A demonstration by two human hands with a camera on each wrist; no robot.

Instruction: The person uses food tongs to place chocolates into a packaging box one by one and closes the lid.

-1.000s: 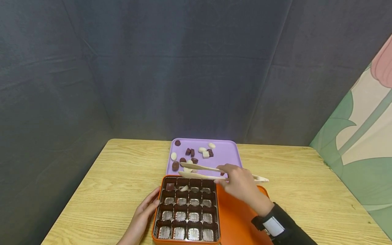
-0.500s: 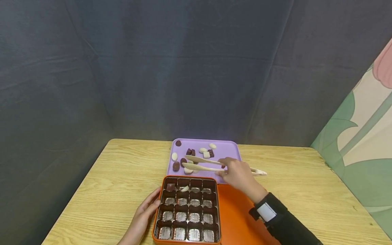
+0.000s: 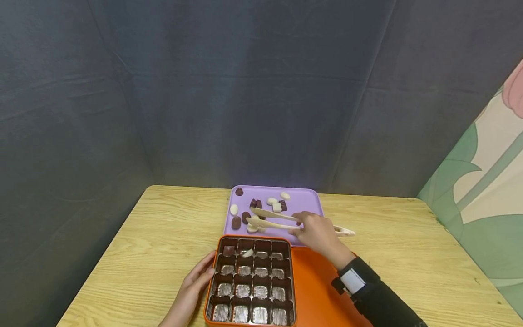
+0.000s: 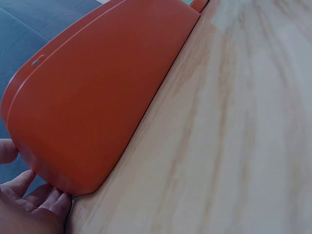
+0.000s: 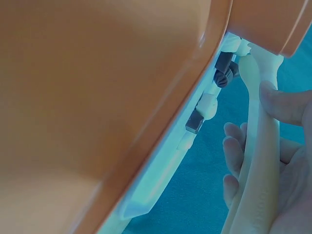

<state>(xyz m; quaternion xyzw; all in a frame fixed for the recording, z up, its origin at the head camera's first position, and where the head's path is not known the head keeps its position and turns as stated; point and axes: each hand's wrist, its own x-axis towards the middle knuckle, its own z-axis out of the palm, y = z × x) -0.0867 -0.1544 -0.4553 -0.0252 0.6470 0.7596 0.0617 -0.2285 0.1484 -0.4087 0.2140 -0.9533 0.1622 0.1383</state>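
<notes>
Square orange box (image 4: pixel 95 97) with brown plastic dividers is sitting on the pale wood-grain bench (image 3: pixel 118 268). Left hand (image 3: pixel 194 281) is touching box's left wall, fingers loosely extended. Smooth orange panel (image 3: pixel 320 290) is lying right of box. Dark square piece (image 3: pixel 229 250) and whitish piece (image 3: pixel 247 253) are occupying box's two far-left compartments. Beyond box's far-right corner, right hand (image 3: pixel 320 234) is gripping pale wooden tongs (image 5: pixel 264 180), tips parted above purple rectangular tray (image 3: pixel 308 206) behind box; tip contact unclear.
</notes>
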